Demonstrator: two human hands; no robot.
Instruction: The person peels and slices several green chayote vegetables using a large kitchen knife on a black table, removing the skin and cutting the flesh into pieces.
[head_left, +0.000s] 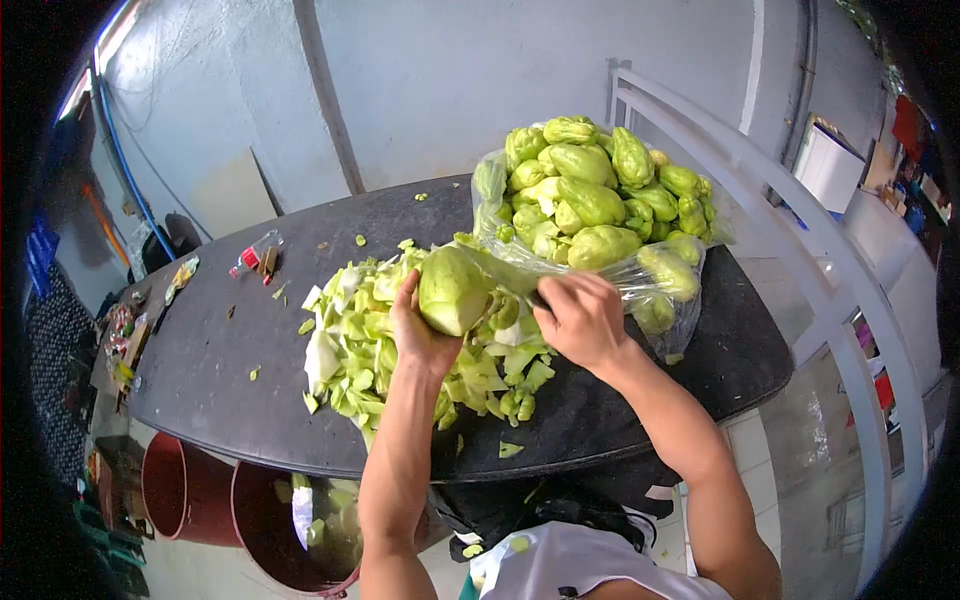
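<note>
Left hand point(425, 335) cups a pale-green pear-shaped chayote point(452, 290) over the heap of pale-green vegetable peelings point(365, 345), right hand point(580, 315) curls tight on a blurred flat grey-green strip point(508, 274) at heap's right; best hold chayote steady, left fingertips clear.

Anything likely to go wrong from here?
1. The green vegetable could slip in the left hand; beside it the right hand grips a blurred strip, perhaps a blade, so a cut is possible.
2. The heaped vegetables in the open plastic bag might roll off the table.
3. Loose peelings near the front edge may drop.
</note>
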